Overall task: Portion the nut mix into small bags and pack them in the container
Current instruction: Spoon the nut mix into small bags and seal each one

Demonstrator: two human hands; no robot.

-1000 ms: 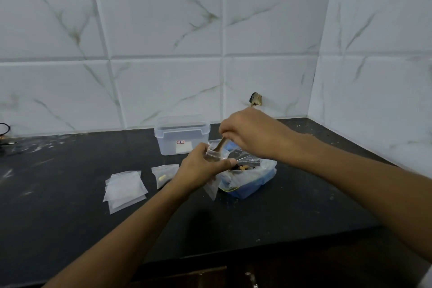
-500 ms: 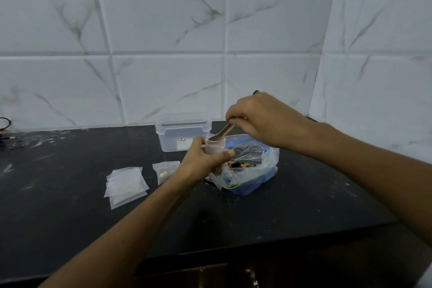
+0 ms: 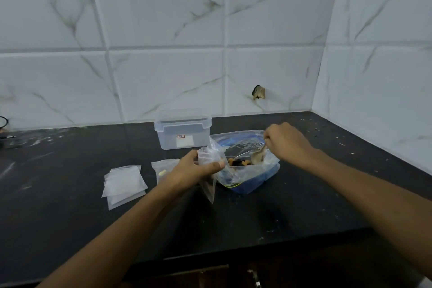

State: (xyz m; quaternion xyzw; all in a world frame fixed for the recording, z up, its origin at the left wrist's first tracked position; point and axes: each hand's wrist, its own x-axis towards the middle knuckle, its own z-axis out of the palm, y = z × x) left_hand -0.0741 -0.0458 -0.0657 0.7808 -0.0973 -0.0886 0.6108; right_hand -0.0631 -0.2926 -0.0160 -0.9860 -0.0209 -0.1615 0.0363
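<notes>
Spoon [image 3: 258,156] bowl in nut mix [image 3: 239,162]; handle hidden by right hand [image 3: 286,141].

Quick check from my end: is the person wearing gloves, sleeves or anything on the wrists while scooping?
No gloves: the left hand and the right hand are both bare. Both forearms are uncovered as far as the frame shows, with no sleeves in view. No watch, band or ring is visible on either wrist or on the fingers.

Black counter [image 3: 70,217]: container [image 3: 183,132], bags [image 3: 124,181]
</notes>
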